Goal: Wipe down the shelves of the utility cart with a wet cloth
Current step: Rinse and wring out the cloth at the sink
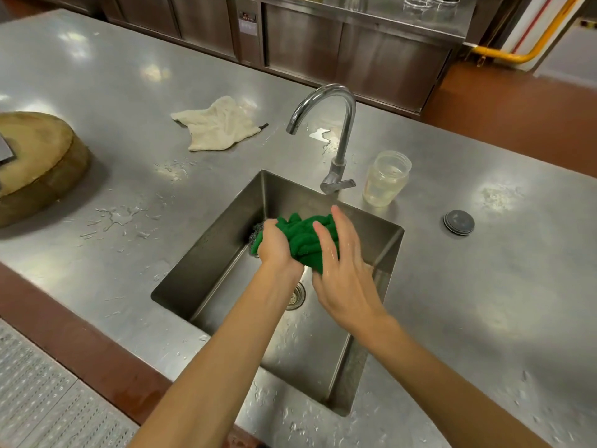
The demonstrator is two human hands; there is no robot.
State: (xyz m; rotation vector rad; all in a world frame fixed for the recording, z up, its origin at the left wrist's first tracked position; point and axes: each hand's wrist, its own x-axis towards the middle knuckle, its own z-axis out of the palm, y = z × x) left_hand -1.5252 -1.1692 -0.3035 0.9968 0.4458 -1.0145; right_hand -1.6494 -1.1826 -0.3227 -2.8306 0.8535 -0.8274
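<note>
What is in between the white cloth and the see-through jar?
The silver tap stands between the white cloth and the jar, seen in the head view.

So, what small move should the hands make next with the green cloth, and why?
Probably close the right hand round the green cloth and twist: the left hand already grips it over the sink, the tap runs no water, and the right fingers lie straight.
</note>
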